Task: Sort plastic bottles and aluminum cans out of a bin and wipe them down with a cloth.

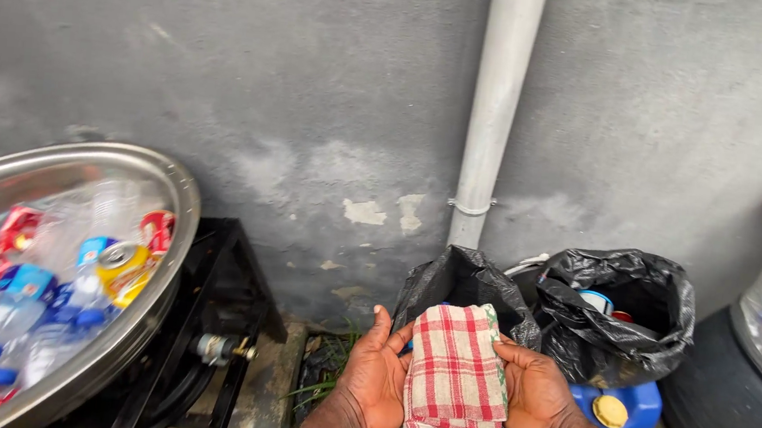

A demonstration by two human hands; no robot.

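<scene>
Grey, stained concrete wall (272, 92) with a white drainpipe (493, 113) backs a cramped corner. Low in front of it, both hands carry a folded red-and-white checked cloth (457, 375) above a black bag (467, 283). As I judge it, the cloth is already folded and lifted, not yet set anywhere. Left hand (375, 376) cups its left edge, fingers (388, 331) half curled; right hand (536, 396) supports the other side the same way. A metal basin (166, 221) of cans and bottles stands left.
</scene>
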